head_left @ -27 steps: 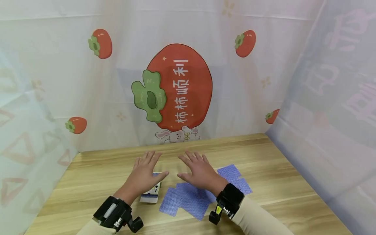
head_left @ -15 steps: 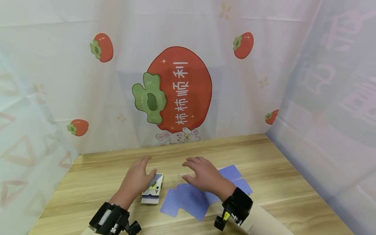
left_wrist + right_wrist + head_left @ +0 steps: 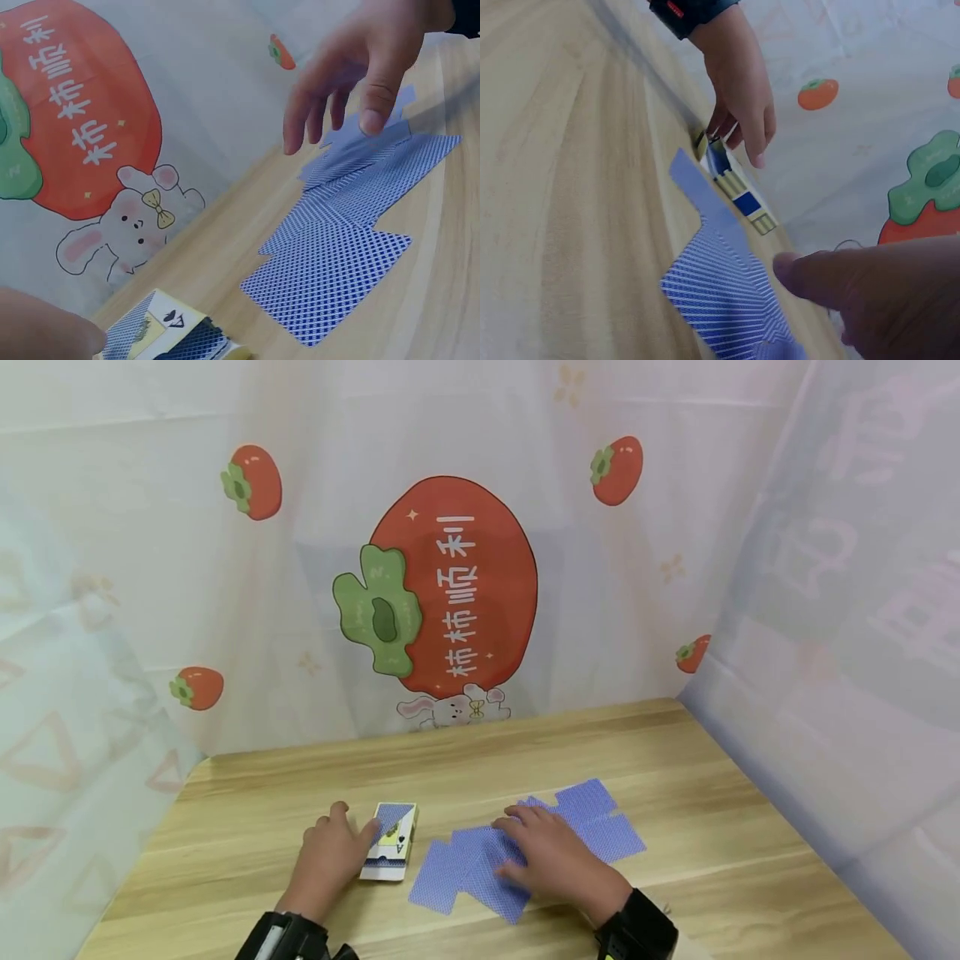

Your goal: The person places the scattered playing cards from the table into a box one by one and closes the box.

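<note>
A playing-card box point(image 3: 389, 841) with an ace printed on its face lies on the wooden table, its flap end toward me. Just left of it is my left hand point(image 3: 324, 862), thumb tip at the box's left edge; whether it touches is unclear. In the right wrist view, that hand point(image 3: 740, 82) hangs with relaxed fingers by the open end of the box point(image 3: 739, 191). Blue-backed playing cards point(image 3: 480, 868) lie face down, overlapping in a spread right of the box. Over their middle hovers my right hand point(image 3: 558, 856), fingers loosely bent, holding nothing visible.
The wooden table point(image 3: 285, 793) runs back to a white curtain point(image 3: 315, 452) printed with persimmons. More curtain hangs along the left and right sides. The far-right cards point(image 3: 588, 802) reach past my right hand.
Both hands have come down and toward me: the left from over the box to its left side, the right lower over the cards. Box and cards have stayed put.
</note>
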The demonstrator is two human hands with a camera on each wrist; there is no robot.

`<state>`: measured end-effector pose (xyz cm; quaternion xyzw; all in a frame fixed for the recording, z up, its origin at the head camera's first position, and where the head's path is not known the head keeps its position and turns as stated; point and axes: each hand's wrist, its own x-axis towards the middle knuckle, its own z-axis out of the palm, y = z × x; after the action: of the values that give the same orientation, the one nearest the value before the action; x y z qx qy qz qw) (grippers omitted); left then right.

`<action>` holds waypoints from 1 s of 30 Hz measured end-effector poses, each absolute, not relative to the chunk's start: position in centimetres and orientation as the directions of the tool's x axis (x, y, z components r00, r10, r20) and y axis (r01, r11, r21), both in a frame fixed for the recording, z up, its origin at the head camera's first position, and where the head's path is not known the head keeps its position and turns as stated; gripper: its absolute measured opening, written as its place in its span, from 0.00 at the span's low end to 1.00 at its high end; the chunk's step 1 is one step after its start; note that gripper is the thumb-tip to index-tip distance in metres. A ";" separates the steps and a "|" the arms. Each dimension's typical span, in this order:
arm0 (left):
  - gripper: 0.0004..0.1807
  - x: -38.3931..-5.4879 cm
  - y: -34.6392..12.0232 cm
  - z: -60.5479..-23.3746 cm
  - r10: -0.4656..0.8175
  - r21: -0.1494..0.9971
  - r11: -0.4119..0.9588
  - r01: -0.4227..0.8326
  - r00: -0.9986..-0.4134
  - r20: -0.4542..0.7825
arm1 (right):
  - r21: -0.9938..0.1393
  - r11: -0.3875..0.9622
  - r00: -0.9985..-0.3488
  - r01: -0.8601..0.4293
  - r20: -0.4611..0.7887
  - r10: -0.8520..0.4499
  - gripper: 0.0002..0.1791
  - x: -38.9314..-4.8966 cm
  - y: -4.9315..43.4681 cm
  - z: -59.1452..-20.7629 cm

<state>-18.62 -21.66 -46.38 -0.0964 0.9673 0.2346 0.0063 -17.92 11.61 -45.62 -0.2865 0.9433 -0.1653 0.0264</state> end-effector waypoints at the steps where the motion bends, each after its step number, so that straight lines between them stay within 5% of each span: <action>1: 0.43 -18.6 -21.4 -46.4 -0.183 0.449 0.873 -0.190 -0.981 -0.059 | -0.326 0.783 -0.833 -0.530 0.026 -0.553 0.36 -17.9 11.7 -45.9; 13: 0.43 -18.4 -19.7 -47.8 -0.125 0.397 0.913 -0.095 -0.991 0.051 | -0.281 0.780 -0.792 -0.559 -0.098 -0.603 0.47 -17.4 11.7 -46.5; 30: 0.41 -18.9 -16.0 -47.8 -0.118 0.367 0.927 -0.072 -0.988 0.102 | -0.251 0.779 -0.794 -0.575 -0.057 -0.605 0.32 -17.7 11.5 -46.7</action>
<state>-18.92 -16.02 -47.79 -0.0485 0.9798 0.1841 -0.0612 -17.67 11.53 -46.66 -0.3134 0.9407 -0.1108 0.0672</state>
